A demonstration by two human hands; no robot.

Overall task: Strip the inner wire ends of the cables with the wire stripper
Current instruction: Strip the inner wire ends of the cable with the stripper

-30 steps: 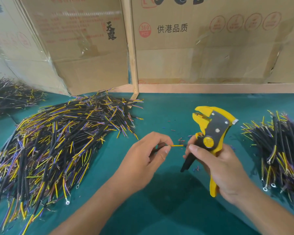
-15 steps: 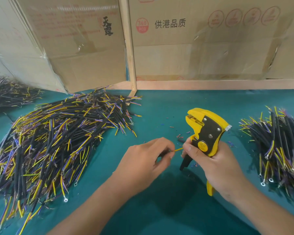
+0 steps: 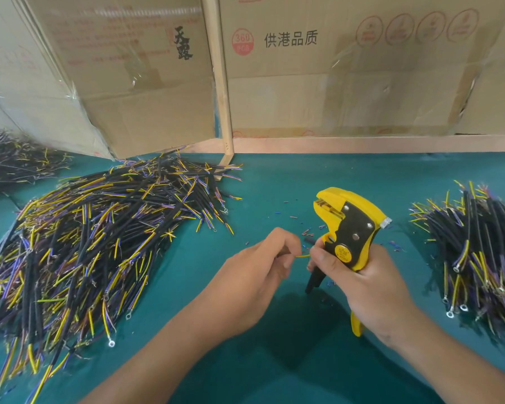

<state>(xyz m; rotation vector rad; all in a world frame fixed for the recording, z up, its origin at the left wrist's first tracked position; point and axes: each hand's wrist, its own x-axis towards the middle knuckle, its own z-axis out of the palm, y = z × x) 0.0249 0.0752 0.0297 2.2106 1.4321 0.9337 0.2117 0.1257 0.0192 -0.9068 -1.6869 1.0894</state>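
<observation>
My right hand (image 3: 368, 287) grips the yellow and black wire stripper (image 3: 347, 225) by its handles, jaws pointing up and left. My left hand (image 3: 257, 275) pinches a cable whose thin yellow inner wire (image 3: 302, 256) sticks out to the right. The wire tip touches my right thumb, below the stripper's jaws. Most of that cable is hidden inside my left hand. A big heap of black cables (image 3: 94, 243) with yellow and purple inner wires lies at the left. A smaller heap of cables (image 3: 478, 258) lies at the right.
The green table mat (image 3: 274, 182) carries small bits of stripped insulation (image 3: 306, 231) near the stripper. Cardboard boxes (image 3: 333, 68) and a wooden frame post (image 3: 219, 83) stand along the back. A further pile of cables (image 3: 9, 158) sits at the far left.
The stripper has tipped and come nearer my left hand. The exposed yellow wire looks shorter, and its tip now meets my right thumb.
</observation>
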